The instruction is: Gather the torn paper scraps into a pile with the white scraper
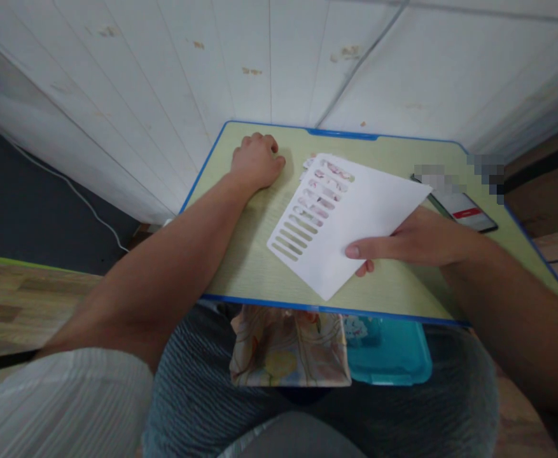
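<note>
A white card with a row of rounded slots along its left side is held above the table. My right hand grips it at the lower right edge, thumb on top and fingers underneath. Pinkish patterned pieces show through the upper slots, while the lower slots show the tabletop. Part of a patterned piece peeks out behind the card's upper left corner; the rest is hidden. My left hand rests on the table left of the card, fingers curled in a loose fist with nothing visible in it.
The pale table has a blue rim and stands against a white panelled wall. A phone lies at its right. Below the front edge, a floral fabric pouch and a teal plastic box sit on my lap.
</note>
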The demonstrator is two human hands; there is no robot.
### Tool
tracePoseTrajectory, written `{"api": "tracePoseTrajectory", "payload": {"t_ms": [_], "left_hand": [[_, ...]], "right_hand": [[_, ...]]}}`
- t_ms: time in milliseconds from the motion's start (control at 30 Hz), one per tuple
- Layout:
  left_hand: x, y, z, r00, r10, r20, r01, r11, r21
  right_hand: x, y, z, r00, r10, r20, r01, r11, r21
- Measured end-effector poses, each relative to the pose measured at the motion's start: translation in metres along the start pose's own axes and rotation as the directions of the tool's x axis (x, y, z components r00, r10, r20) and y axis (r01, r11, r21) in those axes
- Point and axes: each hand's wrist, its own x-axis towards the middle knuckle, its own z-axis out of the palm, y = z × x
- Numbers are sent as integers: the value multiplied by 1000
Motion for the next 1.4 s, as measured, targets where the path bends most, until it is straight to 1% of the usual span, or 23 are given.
{"api": "tracePoseTrajectory", "payload": {"t_ms": [133,233,300,400,567,733,933,1000,1067,1100,1133,1167,1233,1267,1300,1333,1400], "left_hand": [[0,-1,-1,999,32,-23,-32,999,-9],[-1,-2,-3,998,52,-40,-53,998,-26],[-1,-2,-3,998,47,-50,-48,999,-4],[0,-2,-2,997,48,-62,-47,999,20],[3,-3,1,995,58,-80,-59,998,-5],[-2,2,-1,996,43,-76,-40,998,41],[3,0,2,995,39,-90,-36,999,29],[2,0,2,995,39,-95,-35,999,40],[0,2,0,995,44,-93,-38,997,64],[-2,3,-1,995,48,-87,-42,996,73],[-3,4,-2,995,53,-80,-47,996,79],[-4,4,-3,996,57,-74,-51,996,80],[-4,2,-2,995,63,-77,-58,996,74],[-2,1,-1,994,68,-89,-62,996,68],[0,-1,1,992,74,-106,-68,996,61],[2,-4,4,989,84,-122,-78,995,54],[7,-7,8,986,95,-140,-90,995,48]], "right_hand": [[4,0,13,999,4,54,-6,1000,26],[5,3,14,992,-38,120,33,998,48],[4,6,13,988,-63,143,53,996,72],[3,8,11,990,-54,127,45,996,74],[2,9,10,986,-23,164,10,997,80],[4,16,7,996,10,93,-18,997,81],[4,13,15,989,-28,145,6,989,147],[5,10,16,989,-37,141,14,987,159],[6,9,15,997,-53,63,43,987,153],[6,9,14,998,-65,-15,67,988,136],[7,10,12,989,-79,-121,93,990,107],[7,10,9,964,-97,-248,117,991,67],[9,13,5,870,-123,-477,130,991,-18],[9,15,2,824,-126,-553,120,992,-47],[10,16,1,792,-124,-598,108,992,-63],[10,17,0,780,-118,-615,93,993,-73],[12,19,-1,796,-104,-596,61,994,-92]]}}
